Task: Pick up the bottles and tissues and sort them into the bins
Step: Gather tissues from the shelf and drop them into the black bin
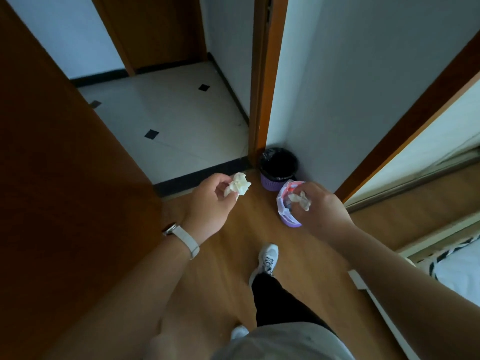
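My left hand (207,201) is shut on a crumpled white tissue (238,187), held in the air left of the bins. My right hand (320,206) pinches a second, smaller crumpled tissue (301,200) directly over the nearer purple bin (287,216), which has a white and red liner. The farther purple bin (278,168), lined with a black bag, stands in the corner by the door frame. No bottles are visible.
A brown door (65,178) stands open on my left. A tiled hallway floor (168,118) lies beyond the black threshold. A white wall (363,87) rises behind the bins. A bed edge (457,266) is at the right. My shoe (267,258) rests on the wooden floor.
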The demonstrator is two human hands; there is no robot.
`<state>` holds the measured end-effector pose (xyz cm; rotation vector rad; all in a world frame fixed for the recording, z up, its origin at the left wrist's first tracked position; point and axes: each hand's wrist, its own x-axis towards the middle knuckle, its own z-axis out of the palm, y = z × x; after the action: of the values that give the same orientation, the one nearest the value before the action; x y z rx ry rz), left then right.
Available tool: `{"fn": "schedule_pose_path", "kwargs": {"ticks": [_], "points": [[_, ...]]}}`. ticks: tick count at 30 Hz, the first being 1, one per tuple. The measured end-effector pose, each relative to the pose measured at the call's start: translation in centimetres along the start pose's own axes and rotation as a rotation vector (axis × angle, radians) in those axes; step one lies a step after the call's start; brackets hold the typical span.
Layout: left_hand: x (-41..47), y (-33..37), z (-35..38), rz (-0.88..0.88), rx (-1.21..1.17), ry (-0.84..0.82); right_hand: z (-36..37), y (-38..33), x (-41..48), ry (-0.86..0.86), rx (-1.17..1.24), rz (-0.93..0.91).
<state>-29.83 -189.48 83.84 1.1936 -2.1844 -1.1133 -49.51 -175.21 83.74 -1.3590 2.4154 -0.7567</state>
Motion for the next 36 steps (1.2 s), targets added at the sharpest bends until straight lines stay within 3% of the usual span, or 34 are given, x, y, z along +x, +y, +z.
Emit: {"fn": "schedule_pose_path", "kwargs": {"ticks": [3, 16, 27, 36], "points": [[4.9, 0.4, 0.7, -0.012, -0.026, 0.001, 0.7, 0.8, 5.0, -0.077, -0.01, 0.005], [23.9, 2.9, 4.6, -0.045, 0.032, -0.068, -0.3, 6.8, 24.7, -0.112, 0.087, 0.071], [34.0, 2.7, 9.5, -0.047, 0.077, -0.198, 0.0, 12.0, 31.3, -0.132, 0.095, 0.235], [44.1, -1.4, 12.8, -0.059, 0.108, -0.345, 3.0, 15.0, 38.8, -0.037, 0.134, 0.43]]}}
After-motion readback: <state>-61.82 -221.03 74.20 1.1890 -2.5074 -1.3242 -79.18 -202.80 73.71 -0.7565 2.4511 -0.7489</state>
